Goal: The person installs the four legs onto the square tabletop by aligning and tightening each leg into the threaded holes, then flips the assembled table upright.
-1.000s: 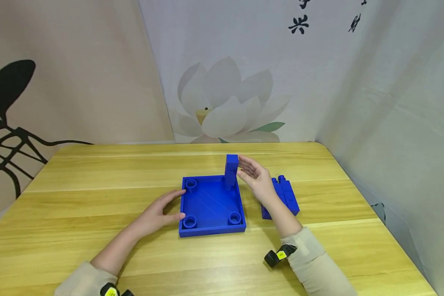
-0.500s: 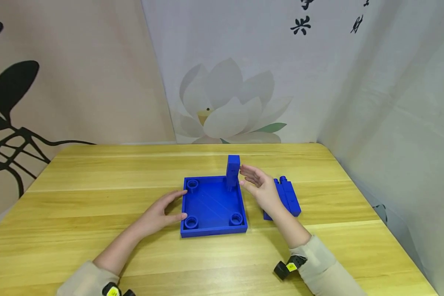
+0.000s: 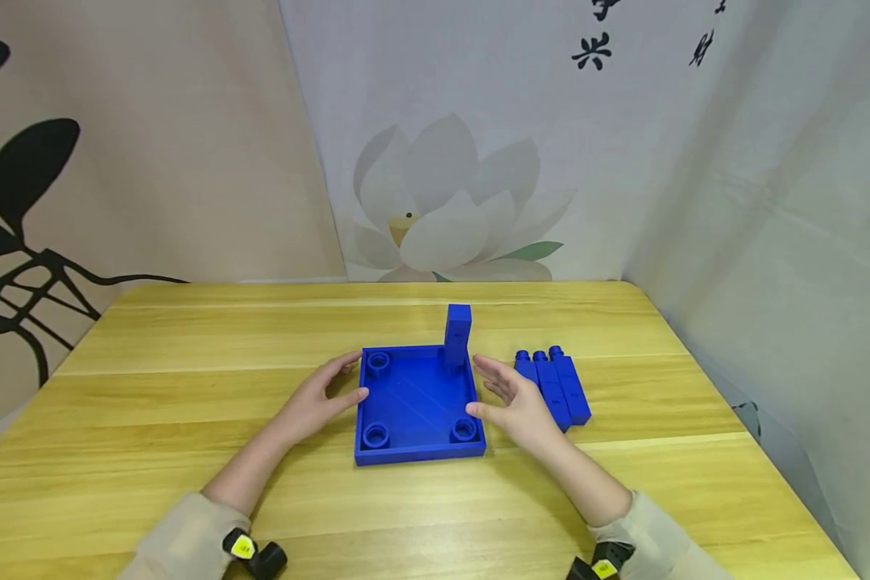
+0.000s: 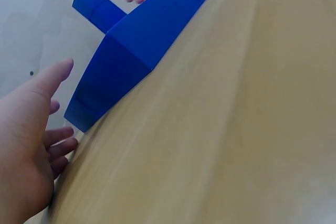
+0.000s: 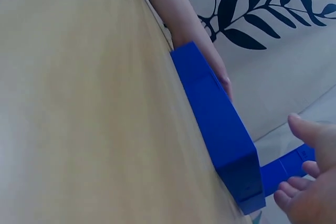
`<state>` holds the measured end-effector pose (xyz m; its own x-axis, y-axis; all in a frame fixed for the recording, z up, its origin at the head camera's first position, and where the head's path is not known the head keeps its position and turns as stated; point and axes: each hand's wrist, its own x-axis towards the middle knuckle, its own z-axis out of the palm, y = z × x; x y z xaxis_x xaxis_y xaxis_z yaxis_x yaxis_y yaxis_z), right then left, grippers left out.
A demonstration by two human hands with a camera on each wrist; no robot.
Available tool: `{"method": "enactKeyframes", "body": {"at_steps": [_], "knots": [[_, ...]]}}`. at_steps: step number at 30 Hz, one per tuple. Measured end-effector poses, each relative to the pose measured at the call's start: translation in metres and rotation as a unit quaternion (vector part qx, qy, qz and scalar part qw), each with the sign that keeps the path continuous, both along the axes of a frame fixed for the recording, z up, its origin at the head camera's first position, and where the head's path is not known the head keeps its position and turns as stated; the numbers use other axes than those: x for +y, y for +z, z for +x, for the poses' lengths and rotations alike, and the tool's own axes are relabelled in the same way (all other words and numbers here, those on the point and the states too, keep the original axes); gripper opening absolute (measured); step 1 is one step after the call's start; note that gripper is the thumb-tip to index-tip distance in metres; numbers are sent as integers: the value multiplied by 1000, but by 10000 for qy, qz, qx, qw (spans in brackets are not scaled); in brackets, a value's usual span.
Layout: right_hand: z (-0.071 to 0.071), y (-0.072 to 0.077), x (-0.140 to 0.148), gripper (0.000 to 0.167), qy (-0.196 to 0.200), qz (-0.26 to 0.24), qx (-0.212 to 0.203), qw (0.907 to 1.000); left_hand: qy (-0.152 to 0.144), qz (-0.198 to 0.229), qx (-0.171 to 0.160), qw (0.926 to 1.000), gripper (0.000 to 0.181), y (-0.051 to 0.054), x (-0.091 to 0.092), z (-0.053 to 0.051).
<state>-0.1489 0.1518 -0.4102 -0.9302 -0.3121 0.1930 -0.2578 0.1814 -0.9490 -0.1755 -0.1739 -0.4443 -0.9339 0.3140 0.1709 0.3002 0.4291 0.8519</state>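
A square blue tray [image 3: 420,453] with raised walls lies on the table, with round sockets in three corners. A blue post [image 3: 457,334] stands upright in its far right corner. My left hand [image 3: 317,403] is at the tray's left wall, fingers spread and relaxed, thumb at the rim. On the other side my right hand [image 3: 519,404] is beside the right wall, fingers loosely bent, the thumb near the rim; whether it touches cannot be told. The left wrist view shows the tray [image 4: 152,24] beyond the left hand [image 4: 26,145]. In the right wrist view, the right hand [image 5: 315,182] is near the post [image 5: 286,169].
Three blue posts [image 3: 569,387] with round pegs lie side by side on the wooden table [image 3: 188,387], right of the tray. Behind the table hangs a pale cloth [image 3: 478,64] with a printed lotus.
My right hand has moved down from beside the upright post to the tray's right wall. My left hand has shifted slightly away from me along the left wall.
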Motion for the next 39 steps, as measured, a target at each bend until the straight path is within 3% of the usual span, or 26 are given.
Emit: {"method": "enactKeyframes", "body": {"at_steps": [7,19,26,39], "knots": [[14,-5,3,79,78,349,-514,9980,187,-6,-196,9996,67,1,8,-15],[30,-16,8,81,357,277,-777,9960,-28,-94,-274,9996,65,2,15,-35],[34,-19,8,76,379,170,-795,9960,-222,-105,-462,9986,64,4,13,-36],[35,-27,5,72,150,470,-707,9963,-215,-353,-632,9971,68,2,8,-32]]}}
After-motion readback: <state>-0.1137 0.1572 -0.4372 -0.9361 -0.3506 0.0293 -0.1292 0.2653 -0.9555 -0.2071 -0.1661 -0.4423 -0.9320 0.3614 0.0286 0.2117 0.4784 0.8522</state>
